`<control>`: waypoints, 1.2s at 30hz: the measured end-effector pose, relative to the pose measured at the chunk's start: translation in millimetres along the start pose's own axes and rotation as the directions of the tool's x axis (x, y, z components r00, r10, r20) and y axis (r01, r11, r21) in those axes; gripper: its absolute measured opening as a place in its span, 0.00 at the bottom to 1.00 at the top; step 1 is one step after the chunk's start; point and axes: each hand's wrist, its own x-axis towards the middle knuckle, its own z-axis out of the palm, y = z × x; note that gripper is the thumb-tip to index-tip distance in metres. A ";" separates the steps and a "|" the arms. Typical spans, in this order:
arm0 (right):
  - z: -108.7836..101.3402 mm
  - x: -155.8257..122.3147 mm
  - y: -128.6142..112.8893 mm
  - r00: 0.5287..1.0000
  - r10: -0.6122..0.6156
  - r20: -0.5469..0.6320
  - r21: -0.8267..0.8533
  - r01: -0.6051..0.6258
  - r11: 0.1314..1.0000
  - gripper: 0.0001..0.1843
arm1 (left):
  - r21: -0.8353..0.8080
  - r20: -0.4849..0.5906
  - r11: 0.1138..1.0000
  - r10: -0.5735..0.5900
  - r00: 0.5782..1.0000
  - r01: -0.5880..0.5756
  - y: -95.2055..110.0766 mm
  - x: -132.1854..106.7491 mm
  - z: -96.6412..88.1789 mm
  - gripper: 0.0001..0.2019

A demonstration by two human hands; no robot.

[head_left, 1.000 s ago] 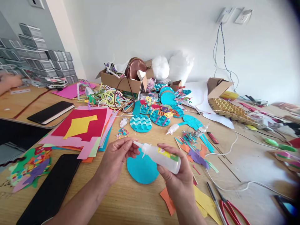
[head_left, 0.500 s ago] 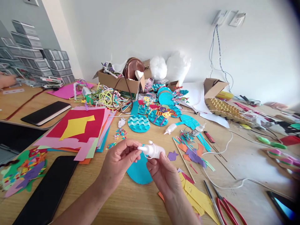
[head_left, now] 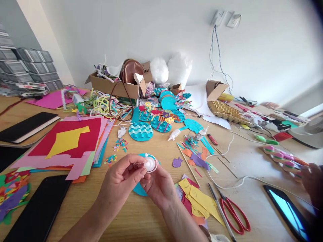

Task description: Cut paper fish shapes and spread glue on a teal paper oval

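A small white squeeze glue bottle (head_left: pixel 150 164) is between my hands, its nozzle turned towards me so that most of its body is hidden. My right hand (head_left: pixel 161 188) wraps round the bottle from the right. The fingertips of my left hand (head_left: pixel 124 178) are pinched at the nozzle tip; a thin, pale strand seems to show there, too small to name. Below and behind the bottle, a blue round piece (head_left: pixel 140 189) lies on the table, partly covered by my hands.
Coloured paper sheets (head_left: pixel 63 141) and a black phone (head_left: pixel 37 208) are at left. Yellow paper pieces (head_left: pixel 202 198), red-handled scissors (head_left: pixel 234 215) and a lit phone (head_left: pixel 287 211) lie at right. Another person's hand (head_left: pixel 313 181) is at the right edge. Decorated blue rounds (head_left: pixel 140 131) stand behind.
The bottle has swung from lying sideways to pointing its nozzle at me. My view has turned right, and another person's hand now shows at the right edge.
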 end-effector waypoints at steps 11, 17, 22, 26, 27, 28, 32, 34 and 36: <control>-1.0 6.4 -5.5 1.000 -0.030 -0.001 -0.006 0.030 1.000 0.14 | 0.040 0.024 0.999 0.009 1.000 -0.010 -3.6 -4.5 -2.0 0.03; 4.3 4.8 -17.6 0.991 -0.129 -0.020 -0.107 0.126 0.986 0.11 | -0.015 0.095 1.000 -0.010 0.995 0.012 -10.6 -4.1 -9.1 0.04; 3.5 7.2 -21.7 0.986 -0.167 0.020 -0.178 0.168 0.970 0.12 | -0.159 0.122 0.981 -0.095 0.988 0.114 -6.9 -1.8 -6.0 0.04; -1.5 12.9 -16.0 0.998 -0.052 0.039 -0.140 0.057 0.988 0.14 | -0.252 0.137 0.941 -0.194 0.971 0.223 0.5 0.4 0.1 0.07; -2.8 14.8 -13.7 0.999 -0.019 0.045 -0.130 0.024 0.991 0.15 | -0.254 0.141 0.938 -0.205 0.969 0.235 1.8 0.6 1.5 0.08; -3.8 16.7 -11.3 0.999 0.015 0.048 -0.124 -0.009 0.992 0.16 | -0.245 0.144 0.939 -0.213 0.967 0.243 2.5 0.6 2.6 0.09; -3.8 26.0 -1.7 0.993 0.112 0.026 -0.112 -0.108 0.988 0.20 | -0.157 0.155 0.955 -0.228 0.961 0.252 -0.6 -0.8 4.0 0.10; -1.6 31.5 2.0 0.991 0.131 0.012 -0.112 -0.129 0.985 0.24 | -0.111 0.168 0.965 -0.216 0.962 0.237 -4.4 -1.5 2.8 0.11; 0.7 37.3 5.2 0.987 0.160 0.016 -0.126 -0.157 0.980 0.28 | -0.069 0.179 0.974 -0.200 0.963 0.215 -7.3 -1.5 1.4 0.11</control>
